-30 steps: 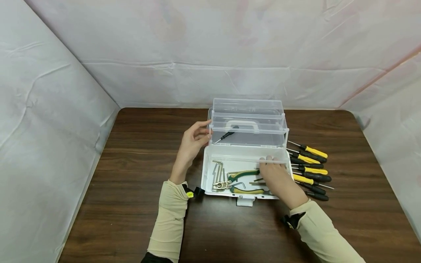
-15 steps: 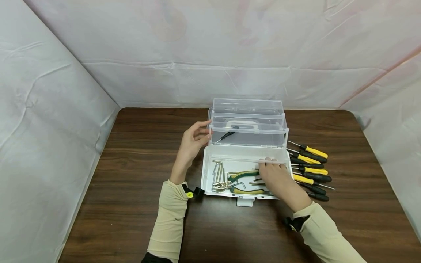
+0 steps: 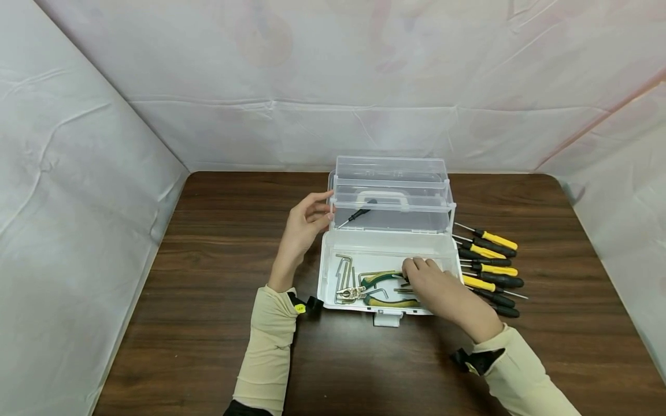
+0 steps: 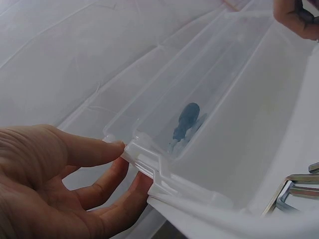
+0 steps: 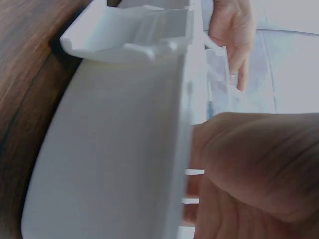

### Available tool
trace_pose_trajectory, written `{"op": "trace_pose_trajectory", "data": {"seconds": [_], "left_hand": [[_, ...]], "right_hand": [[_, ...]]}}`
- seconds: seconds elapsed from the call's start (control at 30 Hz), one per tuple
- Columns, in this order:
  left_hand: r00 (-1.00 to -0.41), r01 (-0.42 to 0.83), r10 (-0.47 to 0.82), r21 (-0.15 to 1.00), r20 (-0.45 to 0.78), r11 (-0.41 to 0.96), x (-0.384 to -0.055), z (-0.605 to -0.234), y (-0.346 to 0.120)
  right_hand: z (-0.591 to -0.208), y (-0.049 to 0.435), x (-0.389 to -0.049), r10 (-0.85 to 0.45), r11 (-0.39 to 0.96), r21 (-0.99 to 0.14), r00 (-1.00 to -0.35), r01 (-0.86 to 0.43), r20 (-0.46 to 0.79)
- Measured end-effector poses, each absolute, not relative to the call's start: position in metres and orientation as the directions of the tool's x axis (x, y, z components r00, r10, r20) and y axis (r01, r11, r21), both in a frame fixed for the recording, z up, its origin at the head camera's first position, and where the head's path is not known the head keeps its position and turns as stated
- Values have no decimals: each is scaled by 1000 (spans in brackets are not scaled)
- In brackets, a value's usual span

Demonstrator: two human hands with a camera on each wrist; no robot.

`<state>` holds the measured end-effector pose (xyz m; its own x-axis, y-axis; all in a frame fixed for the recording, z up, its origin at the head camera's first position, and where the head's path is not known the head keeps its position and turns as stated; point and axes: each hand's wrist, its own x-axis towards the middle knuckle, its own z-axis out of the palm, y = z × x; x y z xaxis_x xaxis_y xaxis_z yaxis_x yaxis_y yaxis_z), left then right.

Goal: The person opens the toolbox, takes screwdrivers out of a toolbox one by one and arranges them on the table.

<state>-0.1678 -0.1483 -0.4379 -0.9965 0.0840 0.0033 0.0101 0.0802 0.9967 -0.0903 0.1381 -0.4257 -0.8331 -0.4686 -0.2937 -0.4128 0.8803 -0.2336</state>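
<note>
A white toolbox (image 3: 385, 242) stands open, its clear tray (image 3: 390, 203) raised at the back. My left hand (image 3: 304, 222) pinches the tray's left edge between thumb and fingers; the left wrist view shows the white hinge piece (image 4: 149, 162) there. My right hand (image 3: 432, 283) reaches down inside the box's right half, fingers bent downward over the tools. Its fingertips are hidden, and I cannot tell whether they hold anything. Beside them lie green-and-yellow pliers (image 3: 390, 301) and dark thin rods (image 3: 404, 290). Several hex keys (image 3: 346, 271) lie at the box's left.
Several yellow and black screwdrivers (image 3: 494, 268) lie on the brown wooden table (image 3: 218, 277) just right of the box. A small black screwdriver (image 3: 361, 214) rests in the tray. The front latch (image 3: 387, 319) hangs down. White sheeting (image 3: 291, 133) rises behind the table.
My right hand has drawn back toward the front and slightly left inside the box, its fingers coming out from behind the tray's lower edge. The left hand stays on the tray.
</note>
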Motion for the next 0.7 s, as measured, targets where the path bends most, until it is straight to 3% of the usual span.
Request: {"op": "trace_pose_trajectory", "data": {"seconds": [0.17, 0.37, 0.7], "left_hand": [[-996, 12, 87, 996, 5, 85, -168, -438, -149], [-996, 17, 86, 996, 9, 86, -168, -438, -149], [-997, 8, 81, 996, 1, 88, -169, -438, -150]], "right_hand": [[-418, 142, -89, -516, 849, -299, -808, -436, -285], [-406, 153, -84, -610, 768, -315, -787, -558, -93], [-402, 174, -80, -566, 776, -309, -823, -550, 43]]}}
